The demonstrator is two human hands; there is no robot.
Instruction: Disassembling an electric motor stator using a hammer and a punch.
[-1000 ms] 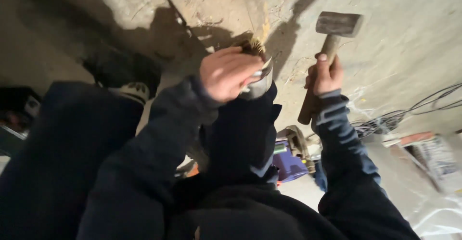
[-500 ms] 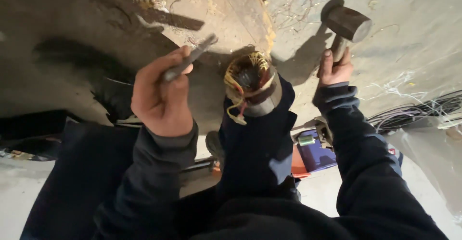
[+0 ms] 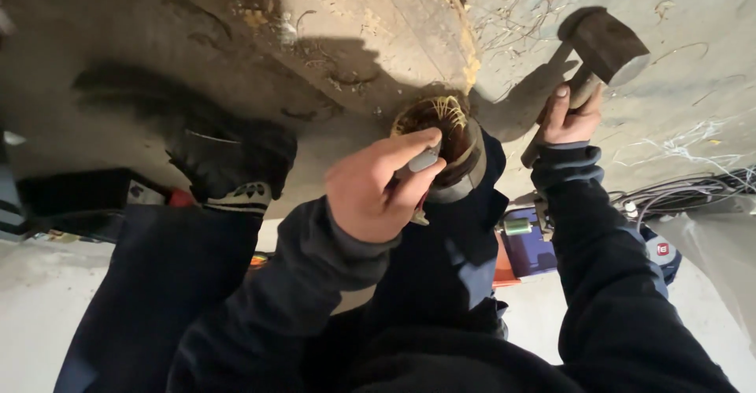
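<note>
The left hand (image 3: 370,196) is closed around a metal chisel (image 3: 421,164), tip set into the copper windings of a motor stator (image 3: 449,137) propped between the knees. The right hand (image 3: 568,119) grips a raised sledge hammer (image 3: 606,42). Judging by this, a squarely aimed strike is needed.

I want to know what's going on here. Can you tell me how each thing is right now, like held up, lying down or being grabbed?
Left hand: closed around a metal chisel, its tip at the winding.
Right hand: gripping the hammer handle.
Hammer: raised, head in the air.
Motor stator: propped on the knee, copper winding facing up.
Loose wires: lying tangled on the floor.
Shoe: planted on the floor.
</note>
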